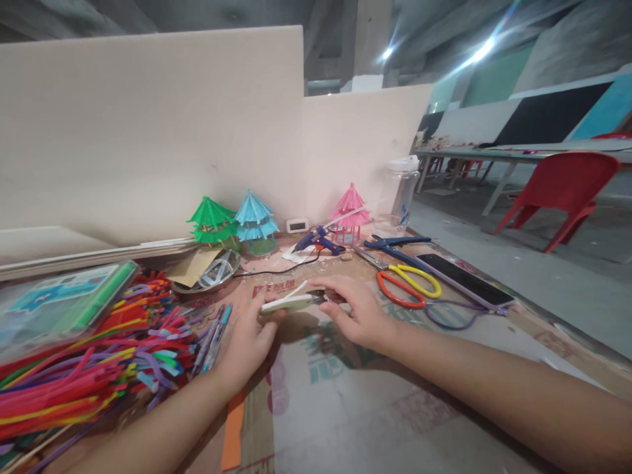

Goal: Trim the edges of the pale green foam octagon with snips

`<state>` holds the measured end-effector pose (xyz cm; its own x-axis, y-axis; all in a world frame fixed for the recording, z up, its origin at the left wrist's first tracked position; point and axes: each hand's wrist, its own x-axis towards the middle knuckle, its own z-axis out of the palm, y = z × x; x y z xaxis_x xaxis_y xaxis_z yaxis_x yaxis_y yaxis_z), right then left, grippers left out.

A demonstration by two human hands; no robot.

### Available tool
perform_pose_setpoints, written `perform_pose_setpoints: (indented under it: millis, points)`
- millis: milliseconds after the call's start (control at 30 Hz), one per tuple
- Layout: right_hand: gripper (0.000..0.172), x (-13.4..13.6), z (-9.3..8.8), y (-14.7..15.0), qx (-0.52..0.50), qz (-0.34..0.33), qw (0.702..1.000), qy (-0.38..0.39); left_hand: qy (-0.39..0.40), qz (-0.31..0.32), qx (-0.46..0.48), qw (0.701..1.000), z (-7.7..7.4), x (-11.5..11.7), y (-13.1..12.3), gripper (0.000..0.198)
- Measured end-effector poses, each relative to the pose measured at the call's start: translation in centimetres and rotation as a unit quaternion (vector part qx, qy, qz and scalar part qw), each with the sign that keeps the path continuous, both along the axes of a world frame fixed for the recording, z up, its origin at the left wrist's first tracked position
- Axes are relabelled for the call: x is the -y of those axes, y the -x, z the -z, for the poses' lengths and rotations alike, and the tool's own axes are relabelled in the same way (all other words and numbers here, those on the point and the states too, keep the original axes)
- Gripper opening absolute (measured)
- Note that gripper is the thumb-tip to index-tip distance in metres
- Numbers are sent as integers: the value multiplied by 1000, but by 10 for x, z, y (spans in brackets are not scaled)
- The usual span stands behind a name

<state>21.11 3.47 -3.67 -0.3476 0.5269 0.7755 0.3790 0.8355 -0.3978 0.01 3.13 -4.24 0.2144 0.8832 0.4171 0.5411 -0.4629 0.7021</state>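
My left hand (251, 336) pinches a flat, pale green and white piece (289, 303), seen nearly edge-on, by its left end. A thin white strip (297, 289) slants up from its top. At the other end of the piece, my right hand (356, 312) has thumb and forefinger closed around a small dark thing (318, 297), too blurred to name. Both hands are above the printed board on the table. Beyond them lies a blue hot glue gun (320, 241). Scissors with orange and yellow handles (409, 286) rest to the right of my right hand.
Colourful pipe cleaners (93, 368) and a plastic case (64, 303) fill the left side, beside pens (216, 339). Green (211, 220), blue (255, 224) and pink (351, 214) tiered pavilions stand behind, near a clear bottle (399, 191). Pliers (395, 247) and a phone (464, 280) lie right.
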Motion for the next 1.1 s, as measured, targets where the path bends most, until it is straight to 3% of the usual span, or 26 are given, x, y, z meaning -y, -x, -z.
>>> perform_pose_setpoints:
  millis: [133,267,367,567,667,867,967,1033,1100]
  points:
    - [37,-4,2,3,-52,11,992,116,11,-7,29,1000,4,-1,1,21]
    - [34,-9,1,9,-150,1,949,278,13,-41,20,999,6,1,1,32]
    - [34,-10,-3,11,-192,-32,925,327,3,-29,6,1000,1,5,-3,30]
    - [27,-10,-9,12,-197,-89,902,373,-26,-3,-31,999,-14,15,-13,25]
    - [21,-11,-10,13,-192,-89,907,365,-28,3,-38,999,-18,18,-15,24]
    - [19,-16,-13,10,-167,-29,936,308,-10,0,-35,999,-20,20,-15,25]
    - [21,-18,-23,1,-190,2,946,262,3,-13,-13,1000,-17,16,-14,22]
    - [26,-13,-37,-6,-156,-60,945,283,31,-20,22,999,-14,12,-12,25]
    - [33,-3,-53,-14,-13,-201,913,354,69,-13,63,996,-11,7,-10,32]
